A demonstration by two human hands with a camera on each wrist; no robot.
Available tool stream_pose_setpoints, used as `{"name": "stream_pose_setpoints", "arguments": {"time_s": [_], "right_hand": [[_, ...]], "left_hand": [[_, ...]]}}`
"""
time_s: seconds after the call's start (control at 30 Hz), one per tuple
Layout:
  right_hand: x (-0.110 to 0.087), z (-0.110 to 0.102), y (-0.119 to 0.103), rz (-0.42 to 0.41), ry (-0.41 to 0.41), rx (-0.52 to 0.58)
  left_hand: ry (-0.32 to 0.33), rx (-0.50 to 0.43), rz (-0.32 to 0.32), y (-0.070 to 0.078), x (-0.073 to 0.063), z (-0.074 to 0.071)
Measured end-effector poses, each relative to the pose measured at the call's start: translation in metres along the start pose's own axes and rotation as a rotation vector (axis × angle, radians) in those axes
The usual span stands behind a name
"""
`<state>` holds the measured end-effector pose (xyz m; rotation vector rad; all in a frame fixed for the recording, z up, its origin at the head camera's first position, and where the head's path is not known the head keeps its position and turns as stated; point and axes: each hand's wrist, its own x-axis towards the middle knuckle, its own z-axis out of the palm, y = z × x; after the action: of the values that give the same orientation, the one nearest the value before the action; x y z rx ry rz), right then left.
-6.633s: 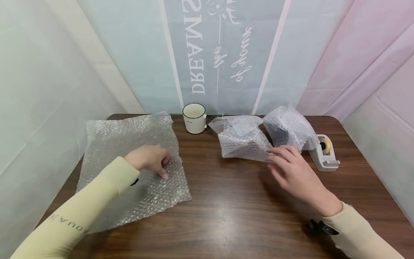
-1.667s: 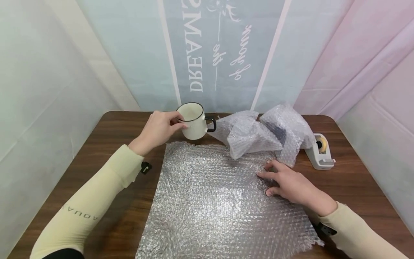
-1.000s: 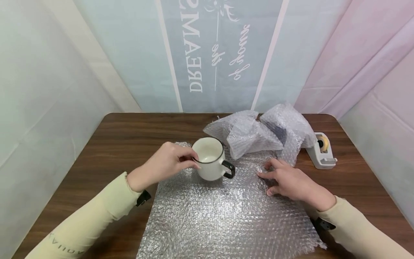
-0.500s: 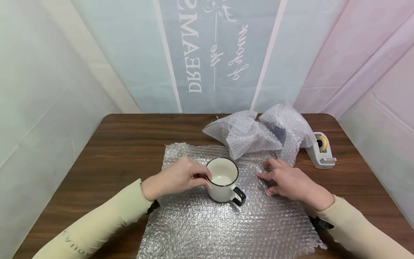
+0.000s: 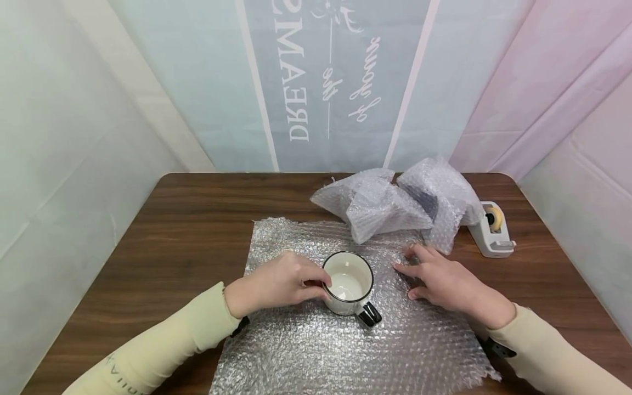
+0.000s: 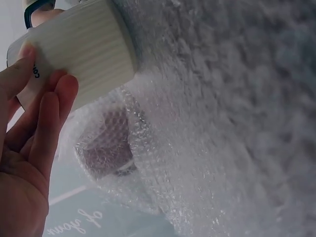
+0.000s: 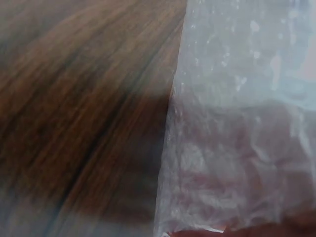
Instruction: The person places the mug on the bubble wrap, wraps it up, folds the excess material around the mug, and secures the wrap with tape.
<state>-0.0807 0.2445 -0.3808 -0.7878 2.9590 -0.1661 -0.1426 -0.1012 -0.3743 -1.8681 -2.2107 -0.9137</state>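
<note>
A white enamel-style mug (image 5: pixel 348 281) with a black rim and black handle stands upright on a flat sheet of bubble wrap (image 5: pixel 316 356). My left hand (image 5: pixel 283 282) pinches its rim on the left side, thumb outside. In the left wrist view, fingers of that hand press on the ribbed wall of the mug (image 6: pixel 94 54), beside small dark lettering. Spread on the right part of the sheet, my right hand (image 5: pixel 444 280) rests with its fingertips on the plastic. Its wrist view shows the sheet's edge (image 7: pixel 222 148) and only a blurred strip of fingers at the bottom.
Two bubble-wrapped bundles (image 5: pixel 380 208) lie at the back right, the right one (image 5: pixel 444 192) with something dark inside. A white tape dispenser (image 5: pixel 494 233) with yellowish tape stands beyond them. Fabric walls (image 5: pixel 197 99) enclose the wooden table (image 5: pixel 173 236) at the back and sides.
The bubble wrap sheet has come from the left to the middle. My left hand has brought the mug from the table's back edge onto it. Lately my right hand has stayed put.
</note>
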Motion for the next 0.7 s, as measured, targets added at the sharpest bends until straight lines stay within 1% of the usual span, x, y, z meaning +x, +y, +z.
{"name": "stream_pose_setpoints", "arguments": {"time_s": [0.07,0.1,0.17,0.23,0.27,0.33,0.37,0.4,0.47,0.5,0.57,0.6,0.63,0.67,0.7], "right_hand": [[-0.001,0.0,-0.001,-0.002,0.002,-0.002],[-0.001,0.0,-0.001,-0.002,0.003,-0.001],[-0.002,0.0,-0.001,-0.006,0.007,0.006],[-0.002,0.0,0.0,-0.011,0.013,0.018],[-0.002,0.001,0.001,-0.011,0.013,0.024],[-0.003,0.001,0.002,-0.012,0.018,0.032],[-0.003,0.002,0.002,-0.012,0.019,0.034],[-0.003,0.002,0.003,-0.013,0.021,0.037],[-0.004,0.003,0.004,-0.013,0.025,0.033],[-0.004,0.003,0.004,-0.018,0.03,0.03],[-0.004,0.003,0.005,-0.029,0.038,0.023],[-0.004,0.004,0.005,-0.034,0.042,0.021],[-0.004,0.004,0.005,-0.035,0.045,0.016],[-0.004,0.004,0.005,-0.04,0.048,0.016],[-0.005,0.004,0.005,-0.043,0.051,0.015]], "left_hand": [[0.004,-0.004,-0.004,0.001,-0.001,0.0],[-0.004,-0.018,-0.023,0.001,-0.001,0.0],[-0.03,-0.062,-0.095,0.001,-0.002,-0.005],[-0.041,-0.114,-0.185,-0.003,-0.005,-0.012],[-0.033,-0.105,-0.227,-0.007,-0.008,-0.016],[-0.009,-0.044,-0.297,-0.02,-0.013,-0.026],[0.015,-0.001,-0.336,-0.029,-0.016,-0.032],[0.035,0.044,-0.389,-0.04,-0.021,-0.037],[0.071,0.13,-0.518,-0.061,-0.03,-0.047],[0.072,0.139,-0.597,-0.071,-0.036,-0.052],[0.063,0.142,-0.758,-0.088,-0.047,-0.059],[0.046,0.138,-0.814,-0.094,-0.053,-0.061],[0.022,0.128,-0.853,-0.099,-0.057,-0.062],[-0.006,0.109,-0.876,-0.102,-0.061,-0.063],[-0.038,0.092,-0.885,-0.105,-0.064,-0.063]]}}
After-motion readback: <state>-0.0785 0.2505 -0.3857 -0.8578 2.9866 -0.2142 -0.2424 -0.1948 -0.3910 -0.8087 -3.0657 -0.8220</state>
